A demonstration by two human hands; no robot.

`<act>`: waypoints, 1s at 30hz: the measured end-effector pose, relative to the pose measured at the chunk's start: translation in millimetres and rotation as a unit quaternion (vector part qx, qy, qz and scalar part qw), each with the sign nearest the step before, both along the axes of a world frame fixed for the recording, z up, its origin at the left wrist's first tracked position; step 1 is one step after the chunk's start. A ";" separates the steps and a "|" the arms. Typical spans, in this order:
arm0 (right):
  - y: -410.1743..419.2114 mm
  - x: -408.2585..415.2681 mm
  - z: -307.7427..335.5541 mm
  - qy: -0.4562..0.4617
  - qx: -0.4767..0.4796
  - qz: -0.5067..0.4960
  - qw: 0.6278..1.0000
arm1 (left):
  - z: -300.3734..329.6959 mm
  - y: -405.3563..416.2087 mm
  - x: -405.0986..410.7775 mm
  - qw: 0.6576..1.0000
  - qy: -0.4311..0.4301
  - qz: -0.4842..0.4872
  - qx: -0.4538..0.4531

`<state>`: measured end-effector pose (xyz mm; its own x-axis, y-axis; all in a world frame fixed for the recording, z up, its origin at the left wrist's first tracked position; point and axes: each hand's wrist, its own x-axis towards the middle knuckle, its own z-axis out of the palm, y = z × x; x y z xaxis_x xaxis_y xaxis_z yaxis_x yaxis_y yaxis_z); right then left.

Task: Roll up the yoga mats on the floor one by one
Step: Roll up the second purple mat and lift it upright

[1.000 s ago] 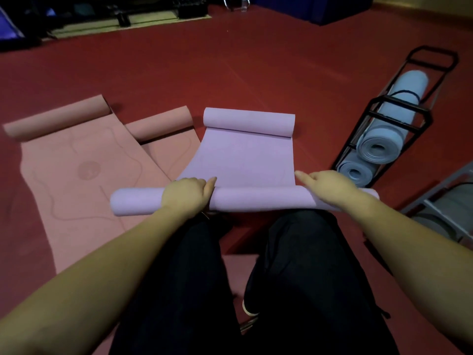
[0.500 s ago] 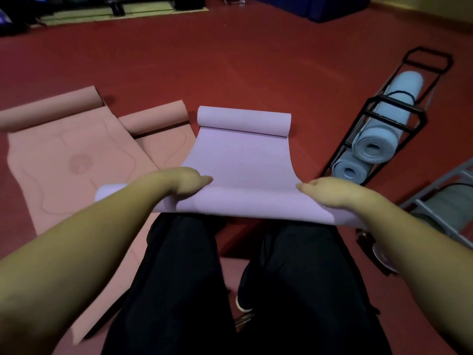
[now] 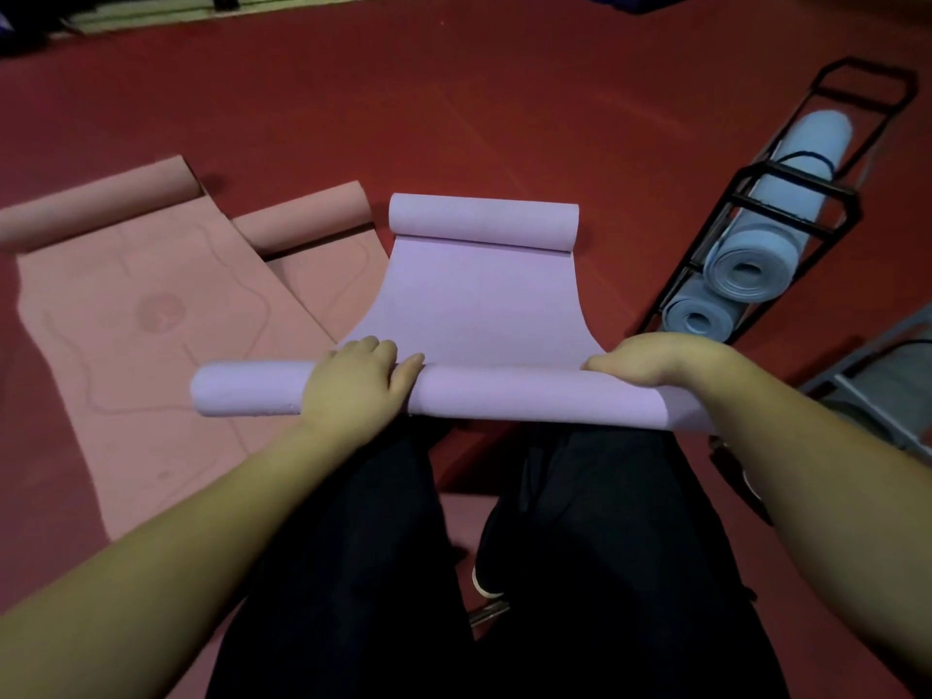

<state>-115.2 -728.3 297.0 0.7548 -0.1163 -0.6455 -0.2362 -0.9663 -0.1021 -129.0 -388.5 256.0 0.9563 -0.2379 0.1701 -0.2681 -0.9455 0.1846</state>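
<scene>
Lilac yoga mat (image 3: pixel 479 300) on red floor (image 3: pixel 504 103), near end rolled (far end curled too). Left hand (image 3: pixel 355 385), right hand (image 3: pixel 660 358) curled over roll, gripping. Pink mats (image 3: pixel 151 315) lie left.

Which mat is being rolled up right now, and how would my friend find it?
Start at the black rack of blue rolled mats on the right, then look left across the red floor. The purple mat lies beside two pink mats. It is the only purple one, and the left hand and right hand grip its near roll.
</scene>
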 end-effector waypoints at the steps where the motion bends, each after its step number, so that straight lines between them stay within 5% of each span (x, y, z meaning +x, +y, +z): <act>1: 1.0 1.4 0.3 0.001 -0.003 0.000 1.000 | -5.0 0.0 -2.6 1.000 -0.015 -0.003 0.010; 4: 3.2 -1.1 -4.1 -0.046 -0.005 -0.003 0.999 | -6.4 -2.0 2.5 1.000 -0.008 0.002 0.016; 9: 4.0 -34.8 -19.2 -0.376 -0.018 0.004 0.926 | -1.1 -6.6 19.9 0.998 0.041 0.034 0.018; 13: 5.3 -64.5 -40.9 -0.441 -0.034 0.054 0.895 | 6.2 -12.5 33.0 0.990 0.130 0.041 0.031; 20: 9.7 -47.3 -29.0 -0.426 -0.077 0.046 0.900 | 23.8 -18.2 51.9 0.969 0.237 0.038 0.060; 27: -4.6 -28.9 2.2 -0.209 -0.032 0.067 0.975 | 41.3 -20.8 54.3 0.932 0.356 0.024 0.069; 30: -3.1 -23.7 2.6 -0.136 -0.010 0.042 0.990 | 35.5 -16.7 53.3 0.937 0.344 0.025 0.060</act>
<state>-139.0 -731.4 299.6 0.9081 -0.0568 -0.4148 -0.1213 -0.9840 -0.1307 -75.7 -405.2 291.5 0.8403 -0.1688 -0.5152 -0.0805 -0.9786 0.1892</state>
